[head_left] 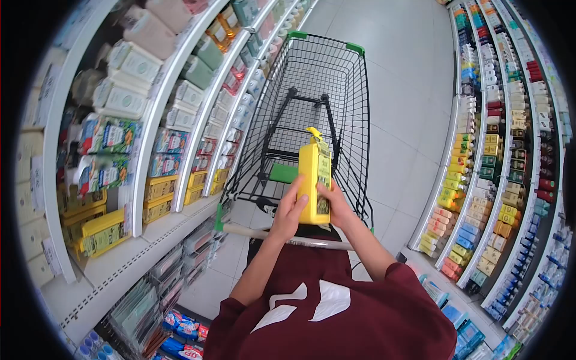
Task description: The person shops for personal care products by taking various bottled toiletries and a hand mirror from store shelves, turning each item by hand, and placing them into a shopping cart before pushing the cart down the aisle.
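Note:
A yellow pump bottle (309,180) with a dark printed label is held upright between my two hands, above the handle end of the cart. My left hand (290,207) grips its left side, with the thumb on the front. On the label side, my right hand (336,203) holds the lower right edge. Beyond the bottle, the wire shopping cart (277,114) has black mesh and green corners, and its handle (324,243) passes just below my hands.
Shelves of bottles and packs (129,90) rise on the left, with a yellow bottle (103,233) lying on the lower left shelf. More stocked shelves (474,174) curve along the right. Pale tiled floor (402,102) runs between the cart and the right shelves.

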### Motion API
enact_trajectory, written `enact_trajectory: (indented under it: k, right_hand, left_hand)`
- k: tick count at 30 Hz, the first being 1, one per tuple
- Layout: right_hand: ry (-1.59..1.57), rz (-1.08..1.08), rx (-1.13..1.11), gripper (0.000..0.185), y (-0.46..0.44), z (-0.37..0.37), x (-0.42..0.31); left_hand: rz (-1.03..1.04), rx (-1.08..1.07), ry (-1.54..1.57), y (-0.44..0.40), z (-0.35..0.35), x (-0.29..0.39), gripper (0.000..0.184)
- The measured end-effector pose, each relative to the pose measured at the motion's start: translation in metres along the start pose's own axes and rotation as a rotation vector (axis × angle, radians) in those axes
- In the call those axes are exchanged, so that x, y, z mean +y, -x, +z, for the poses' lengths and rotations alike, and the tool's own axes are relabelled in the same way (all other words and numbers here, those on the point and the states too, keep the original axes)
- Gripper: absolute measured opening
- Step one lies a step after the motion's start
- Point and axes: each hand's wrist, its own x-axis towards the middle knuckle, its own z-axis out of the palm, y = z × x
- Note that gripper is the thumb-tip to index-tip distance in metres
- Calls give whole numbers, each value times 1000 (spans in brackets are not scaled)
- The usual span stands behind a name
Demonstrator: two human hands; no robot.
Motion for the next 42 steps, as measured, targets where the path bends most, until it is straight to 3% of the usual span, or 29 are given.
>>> enact_trajectory:
  k: [1,3,5,7,9,11,12,13,15,16,20,23,25,27,31,34,37,42]
  right_hand:
    - [-56,39,28,43,-21,-19,-3]
    - [5,70,165,41,-74,-63,-1]
    - [5,22,265,43,-128,-91,2]
    - [-27,17,380,44,-195,-132,23]
    - [-66,36,410,47,-252,-163,37]
    - [143,-144,526,33,-292,-189,52]
    - [239,-172,511,45,-301,-193,50]
    - [241,-171,503,45,-320,-200,50]
    - [549,-266,697,69,-349,-224,66]
    - [588,-271,662,81,-366,-242,72]
    - [757,-290,741,71,-390,-263,79]
    - [915,-329,636,70,-410,-304,106]
    - [833,-230,593,66,-394,-286,100]
    - [813,-411,505,60,-399,-295,106]
    - [1195,-288,611,50,-391,-306,106]
    - [1267,-235,513,43,-377,-295,86]
    - [1505,-217,356,39,-348,-245,45]
    - [1725,-112,-126,40,-322,-214,17]
  left_hand:
    - [-5,-42,-209,-11,-2,-14,55]
    - [60,3,-269,-21,0,-43,49]
    - [40,148,-934,-21,-7,-63,44]
    - [23,211,-1202,-7,-16,-100,30]
    - [1,202,-1066,-5,-20,-102,20]
    - [-40,167,-1013,-5,-19,-95,17]
    - [-63,141,-964,-5,-19,-92,16]
    - [-27,154,-974,-7,-20,-94,15]
    - [-39,187,-966,-10,-18,-96,13]
    - [-57,170,-970,-10,-19,-98,15]
    - [-139,149,-997,-16,-19,-97,18]
    - [-140,136,-1027,-18,-23,-99,20]
    - [-140,130,-987,-19,-22,-97,20]
    - [-134,142,-989,-22,-23,-95,20]
    - [-102,161,-973,-27,-25,-89,20]
    - [-49,200,-948,-23,-29,-94,17]
    - [29,232,-941,-22,-33,-92,16]
    - [93,216,-908,-8,-42,-96,18]
